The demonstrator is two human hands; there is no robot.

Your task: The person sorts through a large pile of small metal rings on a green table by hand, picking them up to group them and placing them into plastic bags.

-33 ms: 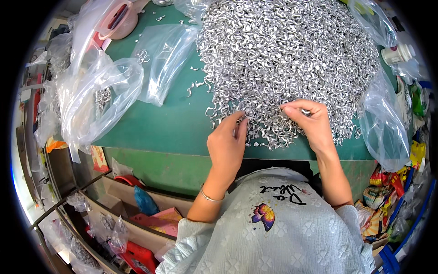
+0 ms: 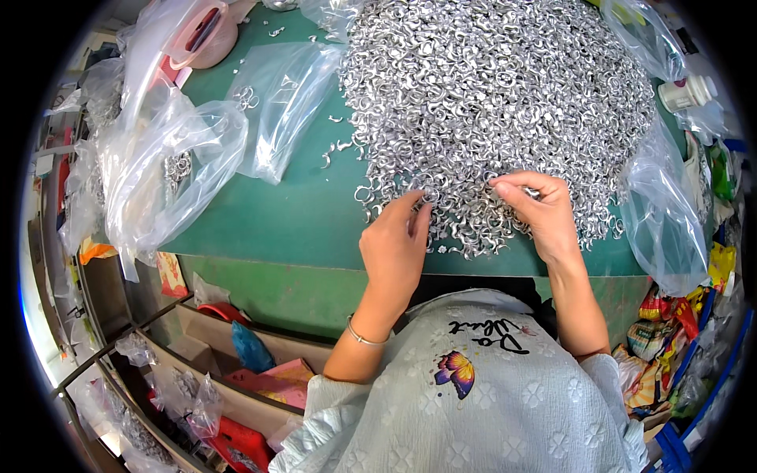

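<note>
A broad heap of small silver metal rings and curved pieces [image 2: 505, 94] covers much of the green tabletop [image 2: 292, 221]. My left hand [image 2: 394, 248] is at the heap's near left edge. Its thumb and forefinger curl close together around something small among the pieces, which I cannot make out. To its right, my right hand [image 2: 542, 213] is over the heap's near part, thumb and forefinger pinched. A small silver piece shows at those fingertips, and more silver metal [image 2: 530, 191] is tucked under the curled fingers. A thin bracelet [image 2: 365, 340] circles my left wrist.
Clear plastic bags lie left [image 2: 288, 110] and right [image 2: 666, 205] of the heap; another [image 2: 169, 173] holds rings. A pink basket [image 2: 213, 43] stands far left, a white bottle [image 2: 688, 93] far right. An open drawer [image 2: 276, 359] sits below the table's left front.
Both hands have shifted very slightly to the right. The gap between my left thumb and forefinger looks a little wider. The heap and bags look the same.
</note>
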